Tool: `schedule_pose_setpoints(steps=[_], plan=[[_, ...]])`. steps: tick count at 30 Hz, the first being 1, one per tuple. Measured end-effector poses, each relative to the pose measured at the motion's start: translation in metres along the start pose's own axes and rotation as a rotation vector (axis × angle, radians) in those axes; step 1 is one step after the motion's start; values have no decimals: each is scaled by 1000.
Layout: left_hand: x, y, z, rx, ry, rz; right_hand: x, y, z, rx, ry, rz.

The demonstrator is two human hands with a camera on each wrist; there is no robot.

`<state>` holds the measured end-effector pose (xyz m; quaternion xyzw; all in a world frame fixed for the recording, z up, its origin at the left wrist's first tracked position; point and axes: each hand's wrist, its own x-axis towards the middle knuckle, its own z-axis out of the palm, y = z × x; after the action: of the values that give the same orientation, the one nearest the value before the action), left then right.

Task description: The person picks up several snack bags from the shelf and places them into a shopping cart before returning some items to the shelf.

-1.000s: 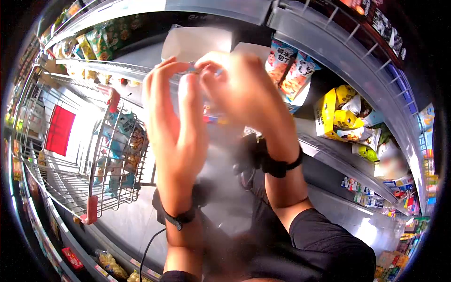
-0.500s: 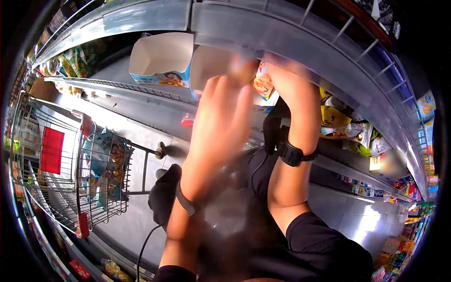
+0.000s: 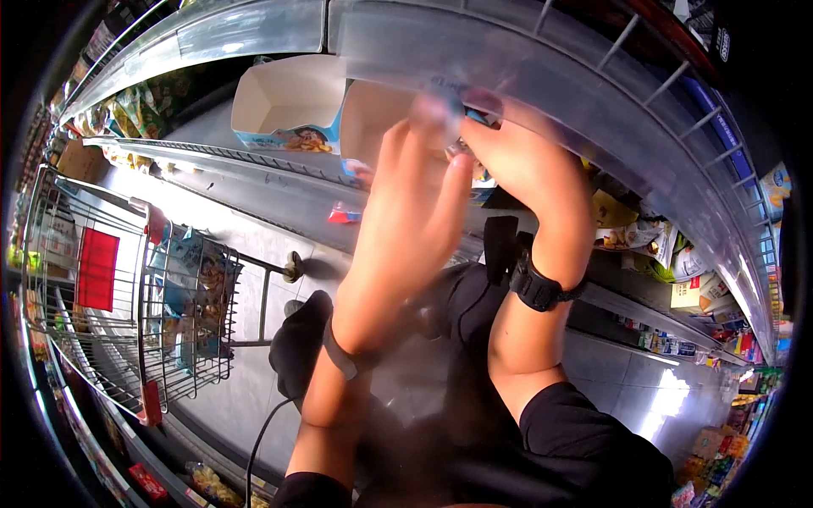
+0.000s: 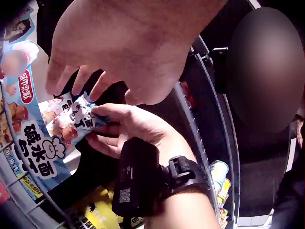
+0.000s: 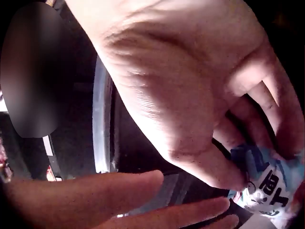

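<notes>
The left hand is smeared with blur in the head view, and it covers most of the small blue-and-white printed snack packet — there only a sliver shows by the fingertips. Whether the left hand touches the packet cannot be told. The right hand pinches it, and in the right wrist view the packet runs off the lower right edge. The open tan cardboard display box is half hidden behind the left hand. The tiny cartons low at the right are too small to read.

Left hand raised, open, right hand curled
</notes>
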<state>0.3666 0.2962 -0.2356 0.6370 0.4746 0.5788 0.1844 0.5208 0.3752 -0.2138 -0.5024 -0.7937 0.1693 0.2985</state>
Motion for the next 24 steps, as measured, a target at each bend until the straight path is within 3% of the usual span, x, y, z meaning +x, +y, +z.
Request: schedule_pose_setpoints(steps=[1, 3, 6, 9, 16, 18, 22, 24], plan=[[0, 0, 0, -63, 21, 2, 2, -8, -2, -14, -27, 15], [-1, 1, -3, -34, 27, 29, 2, -33, -12, 42, -108, 220], [-2, 3, -7, -157, 55, -50, -17, -51, -11, 135, 74, 97], [-2, 6, -16, -197, 60, -72, -22, -65, -12, 19, 154, -127], [-5, 27, -49, -78, 134, 44, -20, -103, -17, 83, 79, -92], [-7, 42, -61, -74, 139, 16, -18, -107, -13, 107, 93, -166], [-11, 40, -79, 177, 157, 151, -13, -122, -11, 83, 34, -380], [-16, 45, -89, 231, 177, 96, -12, -132, -6, 129, 31, -412]])
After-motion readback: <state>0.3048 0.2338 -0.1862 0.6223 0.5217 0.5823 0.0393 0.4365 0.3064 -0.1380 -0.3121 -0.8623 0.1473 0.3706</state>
